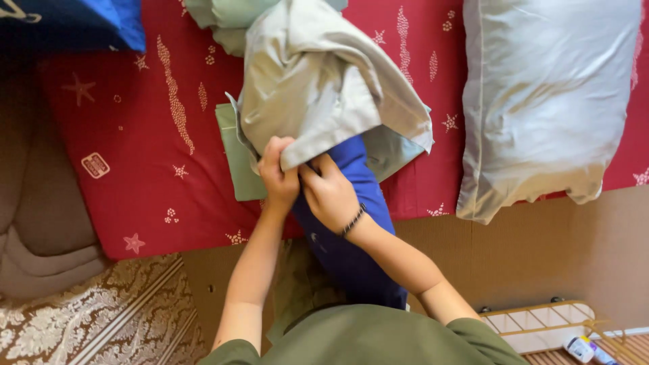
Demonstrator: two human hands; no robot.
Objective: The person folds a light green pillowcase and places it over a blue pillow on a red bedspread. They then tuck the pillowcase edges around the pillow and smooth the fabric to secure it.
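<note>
Left hand (278, 172) and right hand (329, 191) gripping grey pillowcase (318, 81) hem. Blue pillow (355, 236) partly inside. Red sheet (149, 135) beneath.

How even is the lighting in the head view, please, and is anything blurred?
Head view: soft, even light; mild sheen on the grey satin pillowcase; left hand and right hand fairly sharp; the dark grey cushion at the left edge lies in shade.

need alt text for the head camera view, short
Seen from above, two bare hands, left hand and right hand, grip the edge of a grey pillowcase over a blue pillow on a red star-patterned bedspread; a grey-cased pillow lies alongside.
</note>
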